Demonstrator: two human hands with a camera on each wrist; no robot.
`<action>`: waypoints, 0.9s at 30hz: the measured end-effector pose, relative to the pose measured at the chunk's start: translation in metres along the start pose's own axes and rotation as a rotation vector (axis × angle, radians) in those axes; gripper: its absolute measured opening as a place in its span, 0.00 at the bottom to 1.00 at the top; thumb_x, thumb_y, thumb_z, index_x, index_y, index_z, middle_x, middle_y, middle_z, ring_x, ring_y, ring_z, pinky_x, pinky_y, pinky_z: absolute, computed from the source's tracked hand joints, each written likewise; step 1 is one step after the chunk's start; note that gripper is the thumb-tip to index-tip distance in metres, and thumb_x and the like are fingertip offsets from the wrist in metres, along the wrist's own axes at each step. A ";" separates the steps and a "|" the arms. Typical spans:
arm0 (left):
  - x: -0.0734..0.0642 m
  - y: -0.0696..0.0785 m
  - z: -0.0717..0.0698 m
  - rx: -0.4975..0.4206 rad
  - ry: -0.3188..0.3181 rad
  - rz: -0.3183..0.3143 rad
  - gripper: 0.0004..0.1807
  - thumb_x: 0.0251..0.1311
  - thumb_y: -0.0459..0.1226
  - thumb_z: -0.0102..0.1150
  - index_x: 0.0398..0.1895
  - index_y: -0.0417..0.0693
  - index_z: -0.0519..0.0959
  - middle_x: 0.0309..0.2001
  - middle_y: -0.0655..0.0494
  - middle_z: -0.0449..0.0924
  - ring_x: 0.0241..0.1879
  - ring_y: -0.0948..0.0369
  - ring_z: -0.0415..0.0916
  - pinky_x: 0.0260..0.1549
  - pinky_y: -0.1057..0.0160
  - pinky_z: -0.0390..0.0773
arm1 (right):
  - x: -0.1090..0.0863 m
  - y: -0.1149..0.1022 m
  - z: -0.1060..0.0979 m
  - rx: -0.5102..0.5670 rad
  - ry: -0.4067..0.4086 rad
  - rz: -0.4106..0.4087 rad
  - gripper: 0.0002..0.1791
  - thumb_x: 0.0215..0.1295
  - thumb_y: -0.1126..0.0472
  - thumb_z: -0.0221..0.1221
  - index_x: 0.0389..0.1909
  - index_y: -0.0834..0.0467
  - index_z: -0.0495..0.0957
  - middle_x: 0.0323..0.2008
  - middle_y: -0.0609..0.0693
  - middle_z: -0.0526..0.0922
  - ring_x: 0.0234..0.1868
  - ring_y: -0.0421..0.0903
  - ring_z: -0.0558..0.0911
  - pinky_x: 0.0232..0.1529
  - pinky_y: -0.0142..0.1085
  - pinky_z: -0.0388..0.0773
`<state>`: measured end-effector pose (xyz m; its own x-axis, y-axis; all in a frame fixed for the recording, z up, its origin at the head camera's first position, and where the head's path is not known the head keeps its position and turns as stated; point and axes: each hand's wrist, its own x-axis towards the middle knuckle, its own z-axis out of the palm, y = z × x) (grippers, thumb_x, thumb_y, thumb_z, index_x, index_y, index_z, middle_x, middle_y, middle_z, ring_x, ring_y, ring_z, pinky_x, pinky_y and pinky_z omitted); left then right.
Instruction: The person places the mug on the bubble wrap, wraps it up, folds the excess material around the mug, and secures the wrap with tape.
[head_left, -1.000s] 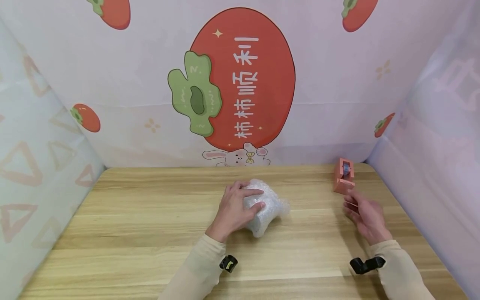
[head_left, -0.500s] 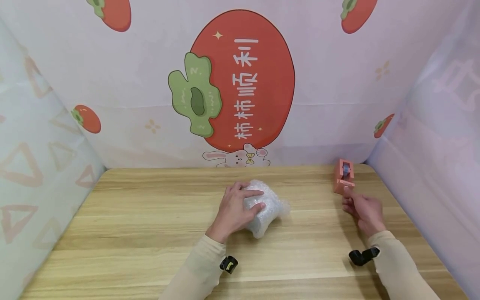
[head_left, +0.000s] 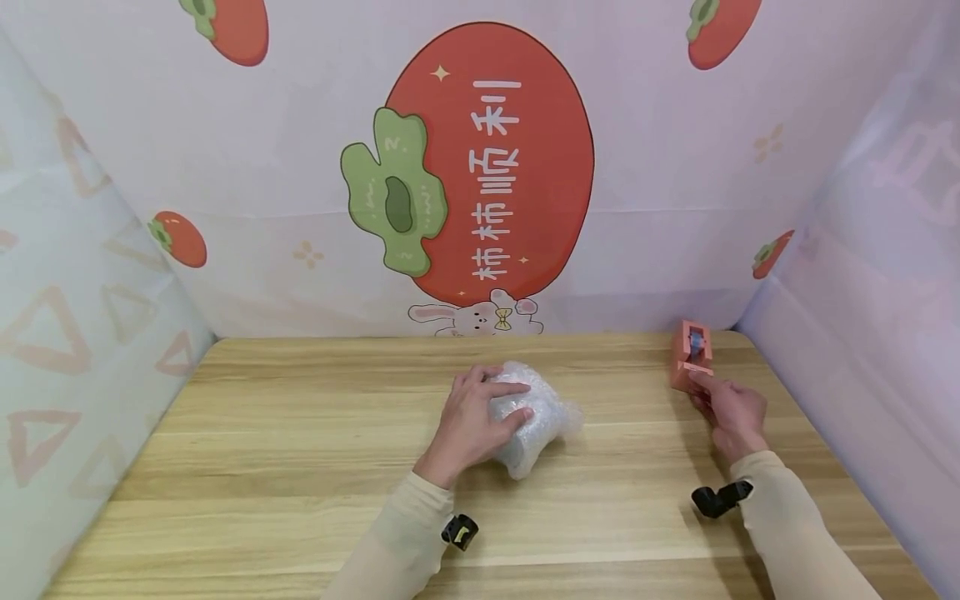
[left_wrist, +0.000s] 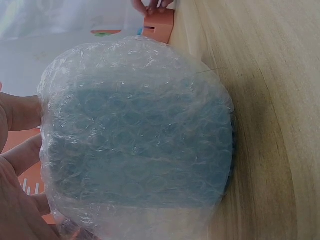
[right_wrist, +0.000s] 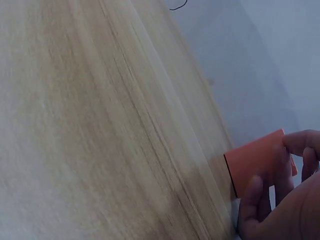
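In the head view, a bundle in clear bubble wrap [head_left: 542, 429] sits at mid-table, a gathered end of wrap pointing right. My left hand [head_left: 471, 423] holds it from the left, fingers over the top and thumb on the near side. A pale blue, rounded shape [left_wrist: 145, 145] shows through the wrap in the left wrist view. Back right stands an orange tape dispenser [head_left: 679, 368] with a bluish roll of tape [head_left: 696, 343]. My right hand [head_left: 735, 414] grips its front end. In the right wrist view, bent fingers [right_wrist: 284, 175] lie along the dispenser's side.
The wood-grain table [head_left: 300, 467] ends at a printed cloth backdrop [head_left: 637, 250] behind the dispenser. Cloth side walls [head_left: 877, 333] rise to the left and right. A black wrist camera [head_left: 720, 500] sits on each sleeve.
My right hand has reached forward to the dispenser's front, its fingers going from loosely spread to closed at that end. The left hand and the bundle have stayed put.
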<state>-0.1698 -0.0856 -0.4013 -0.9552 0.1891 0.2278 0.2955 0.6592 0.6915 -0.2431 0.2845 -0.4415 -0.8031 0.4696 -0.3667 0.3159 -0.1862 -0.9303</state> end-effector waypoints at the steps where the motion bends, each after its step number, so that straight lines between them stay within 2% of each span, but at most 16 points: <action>1: 0.000 0.000 0.000 0.001 -0.001 0.001 0.17 0.59 0.43 0.71 0.52 0.54 0.88 0.63 0.44 0.72 0.63 0.44 0.65 0.58 0.43 0.69 | 0.000 0.001 0.000 -0.035 0.015 -0.019 0.21 0.62 0.59 0.71 0.14 0.57 0.73 0.21 0.43 0.81 0.27 0.37 0.79 0.31 0.28 0.80; 4: 0.000 0.001 0.000 0.004 -0.003 0.002 0.17 0.59 0.43 0.71 0.52 0.54 0.88 0.64 0.44 0.72 0.63 0.44 0.65 0.58 0.43 0.69 | 0.001 0.003 0.001 -0.138 0.050 -0.090 0.24 0.61 0.59 0.70 0.10 0.57 0.71 0.18 0.43 0.78 0.27 0.39 0.76 0.29 0.28 0.76; 7: 0.000 0.001 0.000 0.006 -0.004 0.003 0.17 0.59 0.43 0.71 0.52 0.54 0.88 0.64 0.44 0.72 0.63 0.44 0.65 0.58 0.43 0.69 | 0.002 0.003 0.002 -0.153 0.061 -0.128 0.24 0.61 0.60 0.70 0.09 0.56 0.71 0.16 0.42 0.77 0.25 0.39 0.75 0.28 0.28 0.75; 16: 0.000 0.000 0.000 0.006 -0.006 -0.004 0.17 0.59 0.43 0.71 0.52 0.55 0.88 0.64 0.44 0.72 0.63 0.45 0.65 0.58 0.43 0.69 | 0.004 0.003 0.005 -0.185 0.075 -0.135 0.26 0.61 0.62 0.67 0.07 0.53 0.67 0.13 0.41 0.71 0.25 0.38 0.73 0.29 0.28 0.73; 21: 0.001 0.001 0.000 0.001 -0.014 -0.017 0.17 0.59 0.44 0.71 0.52 0.55 0.88 0.64 0.45 0.72 0.63 0.45 0.65 0.59 0.43 0.69 | 0.007 0.006 0.001 -0.290 0.044 -0.138 0.26 0.64 0.58 0.66 0.08 0.54 0.69 0.17 0.40 0.73 0.29 0.39 0.73 0.31 0.27 0.73; 23: 0.001 0.001 0.000 -0.002 -0.014 -0.021 0.17 0.59 0.44 0.71 0.52 0.55 0.88 0.64 0.45 0.72 0.63 0.45 0.64 0.59 0.42 0.68 | 0.007 0.006 -0.001 -0.318 0.018 -0.127 0.25 0.64 0.54 0.68 0.09 0.54 0.71 0.19 0.39 0.74 0.31 0.39 0.71 0.32 0.27 0.72; 25: 0.000 0.001 0.000 -0.002 -0.013 -0.020 0.17 0.59 0.44 0.71 0.53 0.55 0.88 0.64 0.45 0.72 0.63 0.45 0.64 0.59 0.42 0.69 | 0.007 0.004 -0.002 -0.317 -0.023 -0.111 0.24 0.64 0.54 0.68 0.11 0.55 0.73 0.21 0.39 0.76 0.32 0.38 0.73 0.33 0.26 0.75; 27: 0.000 0.001 0.000 -0.003 -0.012 -0.018 0.17 0.59 0.44 0.71 0.53 0.55 0.88 0.64 0.45 0.72 0.63 0.45 0.65 0.59 0.42 0.69 | 0.006 0.002 -0.005 -0.341 -0.071 -0.130 0.22 0.65 0.55 0.67 0.14 0.55 0.74 0.23 0.39 0.78 0.32 0.36 0.76 0.34 0.26 0.77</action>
<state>-0.1699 -0.0852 -0.4006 -0.9606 0.1857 0.2070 0.2780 0.6601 0.6978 -0.2445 0.2907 -0.4458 -0.8767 0.4072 -0.2560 0.3498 0.1743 -0.9205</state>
